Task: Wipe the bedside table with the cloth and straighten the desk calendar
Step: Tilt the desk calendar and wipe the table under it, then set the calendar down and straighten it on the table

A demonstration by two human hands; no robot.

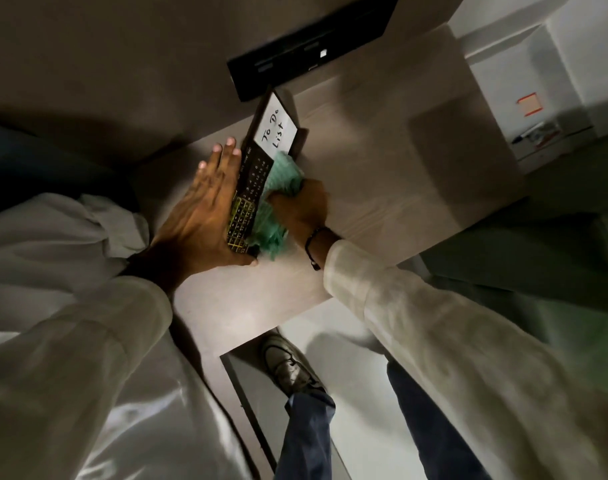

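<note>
A dark desk calendar [257, 164] with a white "To Do List" card stands on the pale wooden bedside table [382, 188]. My left hand [202, 209] lies flat against the calendar's left side, thumb hooked under its near end. My right hand [301, 204] is closed on a crumpled green cloth [278, 188], pressed against the calendar's right face. Part of the cloth hangs by the calendar's lower end.
A black panel [313, 46] is set in the wall behind the table. White bedding [53, 237] lies at the left. A white unit with an orange-edged sticker [529, 103] stands at the right. My shoe [288, 365] rests on the floor below the table's front edge.
</note>
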